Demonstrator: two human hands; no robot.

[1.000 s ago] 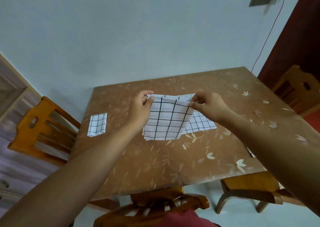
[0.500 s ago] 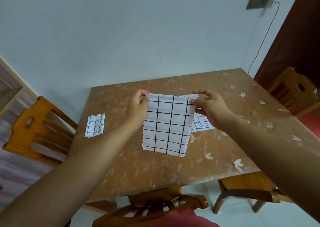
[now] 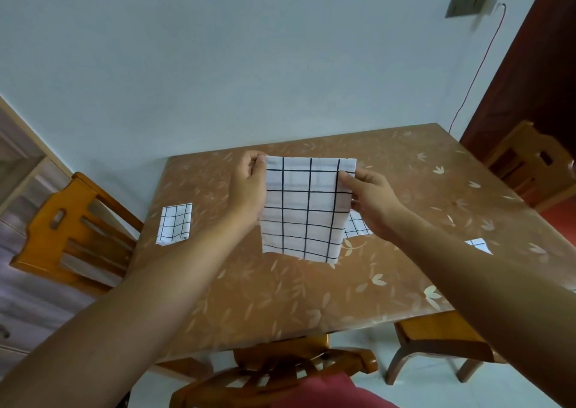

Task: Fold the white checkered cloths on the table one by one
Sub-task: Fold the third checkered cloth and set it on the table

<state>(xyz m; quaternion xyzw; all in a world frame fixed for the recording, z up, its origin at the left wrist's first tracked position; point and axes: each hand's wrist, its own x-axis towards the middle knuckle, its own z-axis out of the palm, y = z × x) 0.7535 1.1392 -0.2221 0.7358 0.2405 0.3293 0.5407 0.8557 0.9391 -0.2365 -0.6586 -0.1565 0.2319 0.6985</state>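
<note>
Cloth (image 3: 304,208) raised (slightly), right hand (image 3: 371,202) slid lower

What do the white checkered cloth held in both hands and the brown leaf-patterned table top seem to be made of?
White checkered cloth: thin matte woven fabric, perhaps cotton; it hangs limp, slightly see-through. Brown leaf-patterned table top: hard, glossy, perhaps glass or plastic over print; it shows reflections.

The left hand (image 3: 247,189) pinches the upper left corner of a checkered cloth (image 3: 304,211), and the right hand (image 3: 371,198) pinches its right edge just below the upper corner. The cloth hangs flat over the middle of the tabletop (image 3: 280,298). A second cloth (image 3: 357,225) lies partly hidden behind it. A folded cloth (image 3: 174,224) lies near the left edge.
</note>
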